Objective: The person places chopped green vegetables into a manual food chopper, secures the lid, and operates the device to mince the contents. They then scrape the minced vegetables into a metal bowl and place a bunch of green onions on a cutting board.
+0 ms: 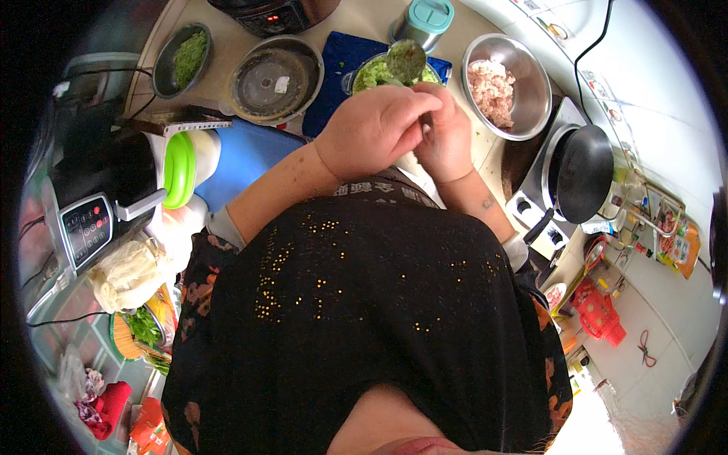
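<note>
Over the work surface my left hand and my right hand are close together, fingers curled and overlapping. A small pale bit shows between them; what they grip is hidden. Just beyond my fingers is a round, speckled green-brown thing, perhaps a ladle's bowl. It is above a container of chopped green vegetable, partly hidden by my hands. The container stands on a dark blue board. To the right, a steel bowl holds ground meat.
A turquoise-lidded steel container stands behind the board. At left are a metal pan and a dark bowl with minced greens. A black frying pan sits on the stove at right. A green-lidded container is at left.
</note>
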The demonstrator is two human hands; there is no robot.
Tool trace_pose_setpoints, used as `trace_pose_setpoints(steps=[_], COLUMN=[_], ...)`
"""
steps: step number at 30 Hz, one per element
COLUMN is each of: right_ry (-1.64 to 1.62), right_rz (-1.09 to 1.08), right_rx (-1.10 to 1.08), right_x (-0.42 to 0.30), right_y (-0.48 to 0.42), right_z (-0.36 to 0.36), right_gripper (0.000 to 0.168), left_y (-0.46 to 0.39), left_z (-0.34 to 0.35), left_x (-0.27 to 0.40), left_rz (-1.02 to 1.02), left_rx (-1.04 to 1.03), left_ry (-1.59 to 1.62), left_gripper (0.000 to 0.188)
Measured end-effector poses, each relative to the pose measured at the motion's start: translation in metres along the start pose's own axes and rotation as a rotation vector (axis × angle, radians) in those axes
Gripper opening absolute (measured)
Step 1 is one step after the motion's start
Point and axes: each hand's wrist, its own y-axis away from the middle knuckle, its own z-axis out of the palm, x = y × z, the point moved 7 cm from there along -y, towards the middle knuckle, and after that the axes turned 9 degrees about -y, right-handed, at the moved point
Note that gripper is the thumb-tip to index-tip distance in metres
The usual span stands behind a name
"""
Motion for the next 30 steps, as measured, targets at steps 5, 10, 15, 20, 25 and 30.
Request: trace_pose_setpoints(steps=[5,10,15,20,25,30], right_ry=[0.019,0.182,0.309,0.352,0.429,0.334], right_rz=[-0.210,-0.409,-0.593,-0.577,-0.468,-0.391], right_rx=[-0.055,-0.278,-0.472,-0.543,-0.542,-0.426], right_x=[0.007,0.013,0.023,0.049,0.059,0.024], right_y=[-0.009,-0.003,-0.002,0.001,0.033,0.050], right_z=[-0.044,-0.050,-0.025,-0.015,-0.016,-0.030], right_gripper=[0.019,0.036,0.044,0.044,0.040,0.035], left_y=[0.026,0.074,0.090,0.092,0.093,0.093], left_z=[-0.006,0.012,0.047,0.057,0.057,0.060], left_x=[-0.026,-0.082,-0.100,-0.098,-0.096,-0.097], left_rz=[-0.308,-0.350,-0.342,-0.302,-0.323,-0.315], left_rx=[-0.015,-0.027,-0.146,-0.185,-0.192,-0.188], left_ry=[0.124,-0.214,-0.279,-0.382,-0.412,-0.420], left_gripper=[0.038,0.045,0.057,0.061,0.062,0.061])
